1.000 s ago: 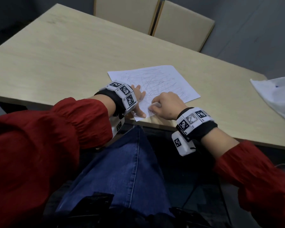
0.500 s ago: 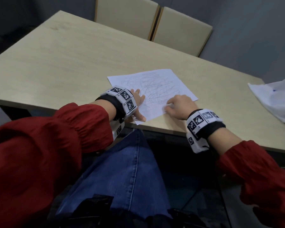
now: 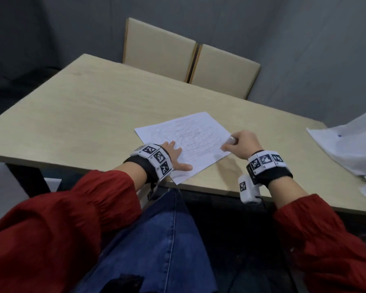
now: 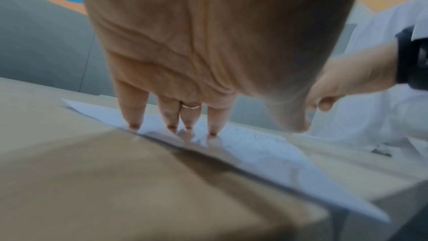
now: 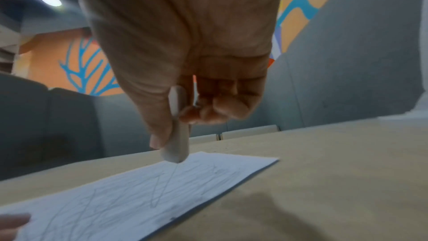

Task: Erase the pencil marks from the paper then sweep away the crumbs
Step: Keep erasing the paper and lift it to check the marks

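While the left hand (image 3: 173, 154) lies flat with straight fingers (image 4: 133, 109) pressing the near corner of the scribbled paper (image 3: 184, 140) at six o'clock, the right hand (image 3: 242, 144) at three o'clock curls round a white eraser (image 5: 177, 131), thumb and fingers pinching it, its tip touching the sheet's right edge. Paper lies near the front edge of the wooden table (image 3: 82, 115). White sheets (image 3: 347, 144) sit well apart at three o'clock; two beige chairs (image 3: 190, 58) stand at twelve.
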